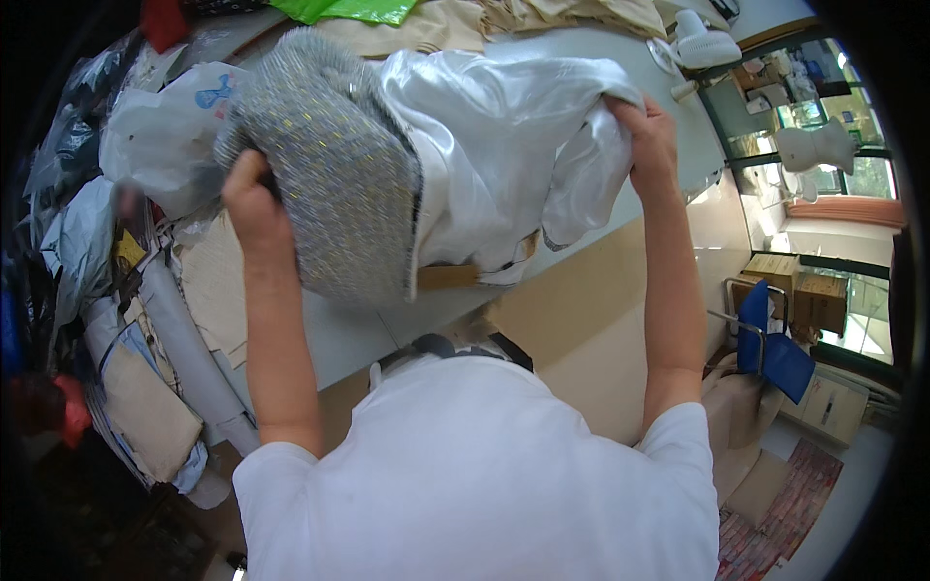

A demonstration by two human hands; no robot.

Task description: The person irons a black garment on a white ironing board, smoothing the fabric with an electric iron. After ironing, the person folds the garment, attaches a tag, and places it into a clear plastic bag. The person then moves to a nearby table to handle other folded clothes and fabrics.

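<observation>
Above the table stretches a lined garment, its exact kind unclear, spread between my two hands. On its left side is grey tweed [334, 169] flecked with yellow; on its right, shiny white lining [484, 136]. My left hand [260, 205] is closed on the tweed at its left edge, with the fingertips partly hidden by the cloth. My right hand [651, 145] pinches the upper right corner of the lining, which hangs in loose folds below the fingers. Under the garment's lower edge, a small brown piece [448, 277] shows on the table.
The pale table [363, 327] runs beneath the garment. White plastic bags [165, 140] and stacked fabric pieces [145, 412] crowd the left. Beige cloth [407, 31] and a bright green bag [354, 9] lie along the far edge. A white fan [704, 44] stands far right, a blue chair [770, 339] beyond.
</observation>
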